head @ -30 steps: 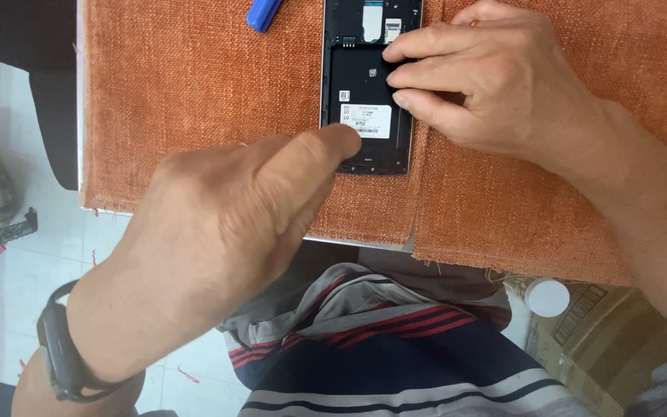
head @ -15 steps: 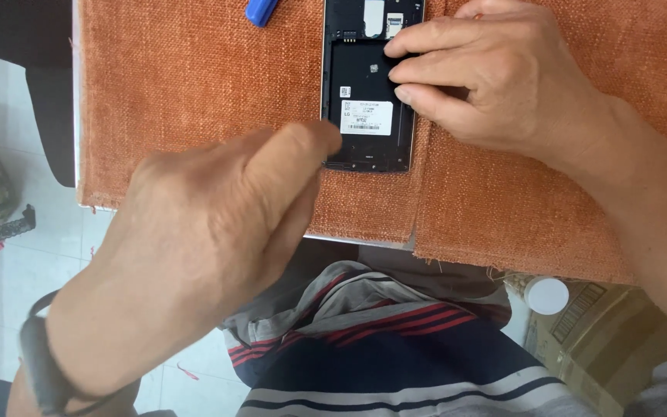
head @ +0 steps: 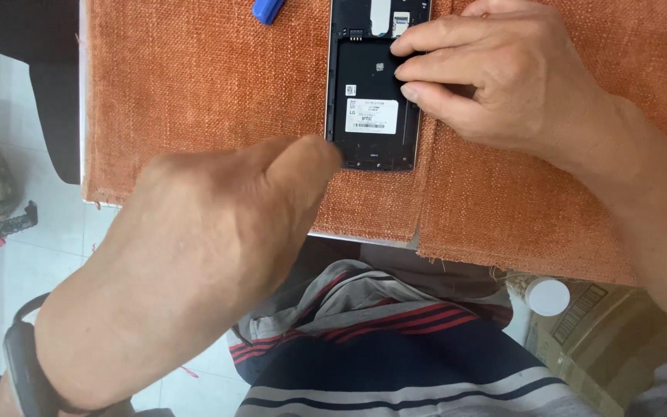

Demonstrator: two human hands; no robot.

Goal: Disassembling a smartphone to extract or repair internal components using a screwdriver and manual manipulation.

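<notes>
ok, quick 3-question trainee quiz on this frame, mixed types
1. True or false: the phone lies with its back cover off.
2. The left hand touches the phone at: A) its top edge, B) its lower left corner, C) nowhere.
3. What lies under the phone?

Key:
1. True; the inside and a white label show.
2. B.
3. An orange woven cloth. The right hand rests its fingers on the phone's right side.

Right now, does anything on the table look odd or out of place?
The phone lies face down with its back cover off, insides bare. The cloth ends in a frayed edge with loose threads at the near side. Nothing spilled.
</notes>
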